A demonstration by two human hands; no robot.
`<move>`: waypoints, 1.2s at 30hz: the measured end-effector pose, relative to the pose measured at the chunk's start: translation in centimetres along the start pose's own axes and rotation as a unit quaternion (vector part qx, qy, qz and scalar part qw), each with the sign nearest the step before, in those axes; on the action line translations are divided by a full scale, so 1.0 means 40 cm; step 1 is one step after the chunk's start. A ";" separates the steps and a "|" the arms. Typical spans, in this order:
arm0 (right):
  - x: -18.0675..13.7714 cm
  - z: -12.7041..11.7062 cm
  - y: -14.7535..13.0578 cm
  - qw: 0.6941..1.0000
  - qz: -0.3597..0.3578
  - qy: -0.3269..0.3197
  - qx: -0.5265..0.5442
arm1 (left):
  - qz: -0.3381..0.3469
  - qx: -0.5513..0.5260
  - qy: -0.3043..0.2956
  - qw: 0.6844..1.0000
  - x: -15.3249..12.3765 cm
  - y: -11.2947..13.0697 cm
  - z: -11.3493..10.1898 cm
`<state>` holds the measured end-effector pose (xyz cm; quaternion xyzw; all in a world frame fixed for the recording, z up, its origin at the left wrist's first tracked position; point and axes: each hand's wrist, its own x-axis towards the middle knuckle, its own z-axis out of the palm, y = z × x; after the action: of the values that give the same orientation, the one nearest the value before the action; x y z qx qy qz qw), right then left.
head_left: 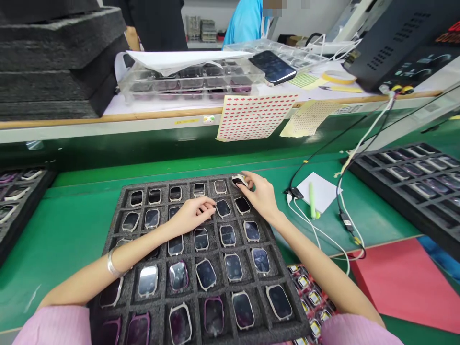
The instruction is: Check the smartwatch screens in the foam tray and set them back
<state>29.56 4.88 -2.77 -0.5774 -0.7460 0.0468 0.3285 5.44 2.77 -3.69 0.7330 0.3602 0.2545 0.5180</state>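
Observation:
A black foam tray (212,299) holds rows of square smartwatch cases with dark screens, most with silver frames and a few purple. At its far right corner, my right hand (259,192) pinches a smartwatch (238,181) between thumb and fingers, at its compartment. My left hand (196,212) hangs over the second row from the back with its fingers curled; whatever they hold, if anything, is hidden. Just right of those fingertips lies a silver-framed watch (223,208) in its compartment. My left forearm covers part of the tray's left side.
Foam trays of watches flank mine: one left (25,211), one right (413,177). Cables (347,220), a white paper (319,191) with a green pen (312,199), and a red sheet (406,282) lie at right. A shelf (158,117) crosses behind; two people stand beyond.

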 end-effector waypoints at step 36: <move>-0.061 -0.115 -0.253 0.894 -0.064 -0.231 0.378 | -0.001 -0.308 -0.095 0.947 -0.091 0.053 0.002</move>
<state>23.95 -2.04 4.30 -0.3333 -0.7625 0.4364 0.3422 3.85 -0.58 -1.73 0.5580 0.2143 0.2815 0.7507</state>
